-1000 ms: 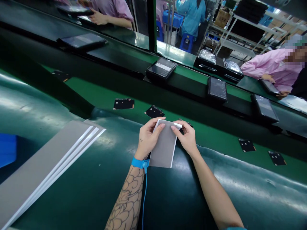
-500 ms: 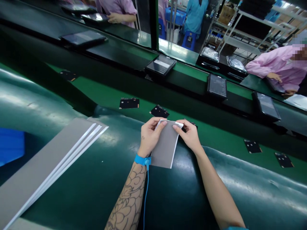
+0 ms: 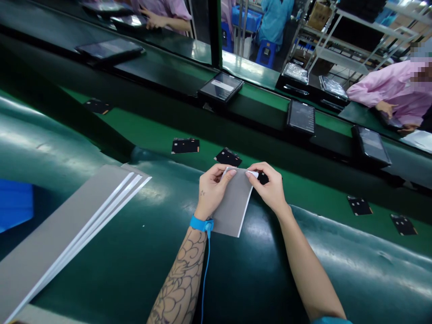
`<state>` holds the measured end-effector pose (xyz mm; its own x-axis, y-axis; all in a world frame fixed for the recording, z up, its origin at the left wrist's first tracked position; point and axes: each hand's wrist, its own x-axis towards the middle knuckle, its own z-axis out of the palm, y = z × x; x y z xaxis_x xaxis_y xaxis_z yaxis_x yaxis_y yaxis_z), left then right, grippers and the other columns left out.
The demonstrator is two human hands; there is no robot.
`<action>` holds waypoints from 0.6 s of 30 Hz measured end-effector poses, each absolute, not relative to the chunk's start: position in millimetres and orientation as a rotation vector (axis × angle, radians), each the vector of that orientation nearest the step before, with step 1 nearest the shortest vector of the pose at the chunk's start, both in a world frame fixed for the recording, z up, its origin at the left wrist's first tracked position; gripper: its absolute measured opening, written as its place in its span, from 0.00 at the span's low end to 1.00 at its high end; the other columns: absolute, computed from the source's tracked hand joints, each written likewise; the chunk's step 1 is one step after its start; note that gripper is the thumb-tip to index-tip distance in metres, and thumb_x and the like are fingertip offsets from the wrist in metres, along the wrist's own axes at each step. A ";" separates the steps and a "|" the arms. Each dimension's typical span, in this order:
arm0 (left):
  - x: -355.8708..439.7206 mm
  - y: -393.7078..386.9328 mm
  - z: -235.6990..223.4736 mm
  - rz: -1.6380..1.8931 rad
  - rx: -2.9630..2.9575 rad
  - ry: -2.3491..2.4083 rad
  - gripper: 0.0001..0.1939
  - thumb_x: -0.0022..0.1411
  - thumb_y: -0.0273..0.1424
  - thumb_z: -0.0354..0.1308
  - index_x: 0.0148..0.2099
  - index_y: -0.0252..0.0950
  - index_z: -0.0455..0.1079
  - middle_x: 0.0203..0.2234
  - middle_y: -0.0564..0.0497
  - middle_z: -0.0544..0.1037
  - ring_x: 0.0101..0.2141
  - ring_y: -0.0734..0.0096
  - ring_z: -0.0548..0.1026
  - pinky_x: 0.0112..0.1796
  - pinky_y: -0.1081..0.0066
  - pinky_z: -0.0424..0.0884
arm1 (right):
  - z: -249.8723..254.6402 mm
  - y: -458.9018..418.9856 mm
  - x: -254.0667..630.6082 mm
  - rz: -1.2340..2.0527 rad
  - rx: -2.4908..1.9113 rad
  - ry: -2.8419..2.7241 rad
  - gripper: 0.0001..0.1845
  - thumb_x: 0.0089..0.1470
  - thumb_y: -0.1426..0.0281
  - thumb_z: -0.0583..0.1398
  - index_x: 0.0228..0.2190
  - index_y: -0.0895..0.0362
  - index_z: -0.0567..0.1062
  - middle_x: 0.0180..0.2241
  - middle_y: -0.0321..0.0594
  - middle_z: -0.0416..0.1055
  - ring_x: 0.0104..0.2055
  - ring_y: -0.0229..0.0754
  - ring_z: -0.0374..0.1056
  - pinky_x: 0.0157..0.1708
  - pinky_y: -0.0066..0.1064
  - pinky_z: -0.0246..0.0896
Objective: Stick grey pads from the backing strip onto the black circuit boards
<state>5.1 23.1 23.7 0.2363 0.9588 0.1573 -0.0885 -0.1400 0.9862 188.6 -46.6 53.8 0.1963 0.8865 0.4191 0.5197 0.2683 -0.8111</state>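
A grey sheet with a white edge strip is tilted up in front of me, its lower end over the green mat. My left hand is closed on its upper left corner, thumb on the grey face. At the upper right corner, my right hand pinches a small white flap that bends away from the sheet. A blue wrist strap with a cord is around my left wrist. On the left lies a fanned stack of longer grey sheets with white edges.
Flat black parts lie along the green belt beyond my hands. Black framed panels stand on a raised line behind it. A dark post crosses at left, beside a blue bin. People in pink work across the line.
My right hand has shifted slightly right, and the white flap is bent further from the sheet's corner. The black parts on the belt have moved right; the panels on the raised line have moved left.
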 end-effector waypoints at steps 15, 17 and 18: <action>7.3 20.8 24.3 1.163 1.436 0.914 0.13 0.67 0.43 0.72 0.43 0.38 0.83 0.38 0.47 0.87 0.39 0.62 0.85 0.42 0.66 0.80 | 59.9 -48.3 193.4 0.423 -1.495 -1.526 0.08 0.72 0.60 0.62 0.40 0.49 0.78 0.42 0.41 0.81 0.47 0.50 0.78 0.51 0.44 0.70; 7.5 20.7 22.6 1.162 1.437 0.919 0.13 0.67 0.43 0.72 0.43 0.39 0.83 0.39 0.47 0.87 0.39 0.62 0.85 0.41 0.66 0.80 | 59.5 -48.0 194.0 0.428 -1.485 -1.538 0.08 0.73 0.61 0.61 0.40 0.49 0.77 0.44 0.42 0.80 0.49 0.50 0.77 0.53 0.44 0.69; 7.7 20.7 21.7 1.162 1.436 0.922 0.13 0.68 0.43 0.72 0.43 0.39 0.83 0.39 0.47 0.87 0.39 0.62 0.85 0.41 0.65 0.80 | 59.5 -47.9 194.2 0.431 -1.478 -1.542 0.08 0.73 0.61 0.61 0.41 0.49 0.76 0.45 0.43 0.80 0.50 0.50 0.77 0.54 0.45 0.69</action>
<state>7.7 20.7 21.7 0.2391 0.9534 0.1839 -0.0376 -0.1802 0.9829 194.2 -47.9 59.5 0.1512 0.9167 0.3699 0.5920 0.2157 -0.7766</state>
